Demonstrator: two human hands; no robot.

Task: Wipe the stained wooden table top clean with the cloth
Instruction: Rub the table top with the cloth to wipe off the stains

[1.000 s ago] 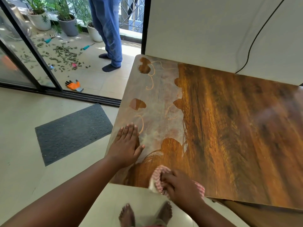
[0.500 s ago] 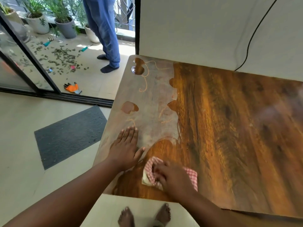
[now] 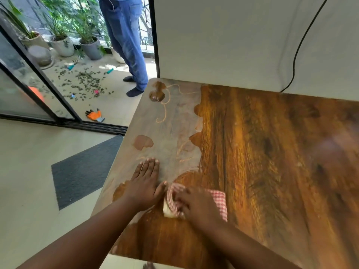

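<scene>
Table: the wooden table point(image 3: 272, 171) fills the right and centre of the view; its right part shows dark glossy grain, its left strip is covered by a pale, dull grey film.
Stain: the film point(image 3: 167, 133) runs from the far left corner toward the near edge, with thin curly lines drawn through it and a few brown patches showing inside it; its border with the bare wood is wavy.
Cloth: a red-and-white checked cloth point(image 3: 220, 200) lies bunched on the table near the near-left part, at the near end of the film, on wood that looks dark and bare.
Right hand: the right hand point(image 3: 196, 205) lies palm-down on top of the cloth, fingers curled over its bunched left end and pressing it to the table; the cloth sticks out to the right of the hand and at the fingertips.
Left hand: the left hand point(image 3: 144, 183) lies flat on the table with fingers straight and together, holding nothing; its thumb reaches toward the cloth and is just beside it, touching or nearly so.
Relation: the cloth lies between the two hands, under the right one and right of the left one.
Beyond: another person in blue jeans point(image 3: 126, 41) stands outside an open sliding door, near potted plants point(image 3: 64, 45) and scattered leaves; an orange glove point(image 3: 94, 115) lies on the floor by the door track, and a dark mat point(image 3: 81, 169) lies inside.
</scene>
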